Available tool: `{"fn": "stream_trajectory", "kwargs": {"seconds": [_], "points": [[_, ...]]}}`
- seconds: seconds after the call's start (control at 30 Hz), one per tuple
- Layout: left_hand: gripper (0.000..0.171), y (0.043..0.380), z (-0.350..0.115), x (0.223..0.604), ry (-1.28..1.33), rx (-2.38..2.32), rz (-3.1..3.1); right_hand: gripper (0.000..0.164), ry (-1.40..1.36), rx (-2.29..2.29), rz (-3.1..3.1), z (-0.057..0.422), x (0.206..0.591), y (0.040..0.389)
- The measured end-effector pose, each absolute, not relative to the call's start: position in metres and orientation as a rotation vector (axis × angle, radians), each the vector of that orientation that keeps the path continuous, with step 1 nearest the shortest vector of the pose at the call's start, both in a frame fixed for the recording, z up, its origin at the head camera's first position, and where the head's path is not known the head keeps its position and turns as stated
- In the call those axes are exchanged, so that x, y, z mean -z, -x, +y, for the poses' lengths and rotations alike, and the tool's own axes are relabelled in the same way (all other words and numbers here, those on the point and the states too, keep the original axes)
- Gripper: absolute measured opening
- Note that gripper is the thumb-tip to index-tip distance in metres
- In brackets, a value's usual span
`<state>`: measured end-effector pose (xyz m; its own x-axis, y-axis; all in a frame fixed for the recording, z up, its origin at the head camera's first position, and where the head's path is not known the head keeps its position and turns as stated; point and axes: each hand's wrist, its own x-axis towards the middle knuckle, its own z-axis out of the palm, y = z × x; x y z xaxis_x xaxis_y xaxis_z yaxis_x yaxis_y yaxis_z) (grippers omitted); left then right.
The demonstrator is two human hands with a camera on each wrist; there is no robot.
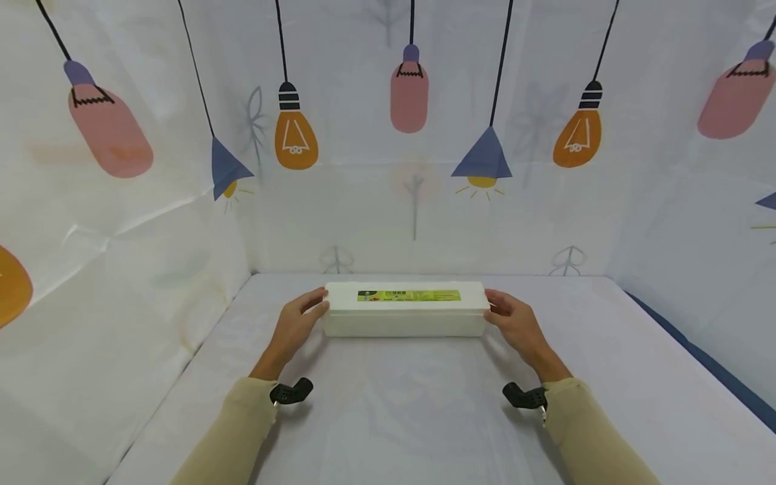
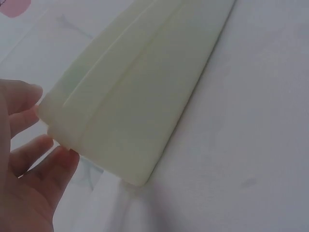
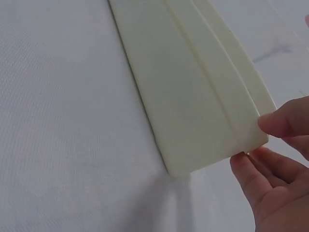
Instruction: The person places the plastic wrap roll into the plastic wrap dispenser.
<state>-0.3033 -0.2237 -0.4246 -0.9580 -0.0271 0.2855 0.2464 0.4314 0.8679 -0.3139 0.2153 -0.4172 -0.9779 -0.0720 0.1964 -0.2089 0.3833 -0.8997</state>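
Note:
A long white lidded box (image 1: 403,325) lies crosswise near the far edge of the table, with a green and yellow label (image 1: 409,295) on its top. My left hand (image 1: 294,331) holds the box's left end, thumb and fingers at the lid's edge. At the right end, my right hand (image 1: 519,327) grips the same lid edge. Both wrist views show a seam running lengthwise below the lid, and the lid looks closed. In the left wrist view fingertips (image 2: 65,157) touch the box end just under the lid; the right wrist view shows the thumb (image 3: 277,123) against the lid's corner.
The box stands on a white-covered table (image 1: 400,411). White sheets with printed lamps form a back wall (image 1: 364,222) close behind it, plus side walls. A dark blue strip (image 1: 697,350) runs along the right edge. Both wrists wear black straps with small devices.

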Motion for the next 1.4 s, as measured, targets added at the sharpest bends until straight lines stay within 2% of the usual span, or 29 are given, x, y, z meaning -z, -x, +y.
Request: {"fn": "stream_trajectory", "kwargs": {"seconds": [0.2,0.5,0.77,1.2,1.4], "points": [[0.048,0.3027,-0.2224,0.4276,0.106,1.504,-2.476,0.056,-0.242,-1.744,-2.508,0.2158,0.4191,0.3126],[0.053,0.3028,-0.2242,0.4262,0.120,1.604,-2.465,0.054,-0.324,-1.799,-2.464,0.2170,0.4193,0.3160],[0.055,0.3043,-0.2281,0.4298,0.072,1.669,-2.465,0.055,-0.285,-1.825,-2.499,0.2173,0.4179,0.3149],[0.067,0.3064,-0.2306,0.4315,0.133,1.818,-2.400,0.053,-0.349,-1.801,-2.491,0.2211,0.4141,0.3182],[0.063,0.3071,-0.2297,0.4317,0.152,1.832,-2.405,0.055,-0.344,-1.830,-2.482,0.2246,0.4159,0.3161]]}}
